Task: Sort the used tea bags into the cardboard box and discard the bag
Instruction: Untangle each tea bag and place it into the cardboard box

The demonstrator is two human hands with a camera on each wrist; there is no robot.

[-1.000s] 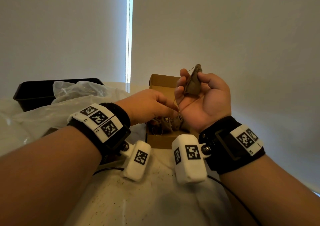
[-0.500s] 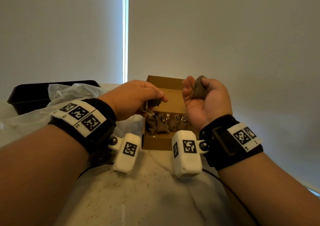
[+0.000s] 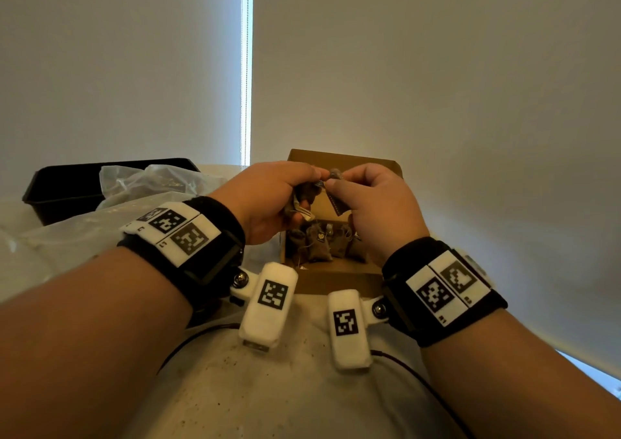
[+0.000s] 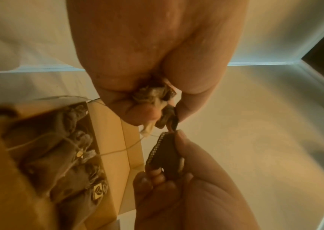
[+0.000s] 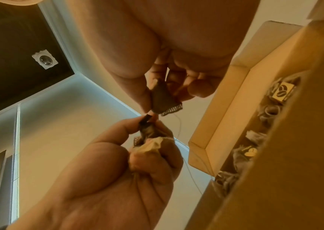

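An open cardboard box [image 3: 336,280] stands on the table with several brown used tea bags [image 3: 319,247] upright in a row inside. Above it my two hands meet fingertip to fingertip. My left hand [image 3: 295,183] grips a crumpled clump of tea bags [image 4: 151,93] with pale paper and thin strings trailing toward the box. My right hand [image 3: 346,186] pinches a flat dark tea bag [image 5: 163,99] with a crimped edge between thumb and fingers. The left thumb and forefinger also nip a small dark tag [image 5: 144,120] right at the right hand's fingertips.
A crumpled clear plastic bag [image 3: 144,183] lies at the left, partly over a black tray [image 3: 67,183]. The pale table top [image 3: 268,388] carries dark crumbs near me. A plain wall stands close behind the box.
My right hand came down from its raised palm-up pose and turned palm down. Both hands, apart half a second ago, now meet over the box.
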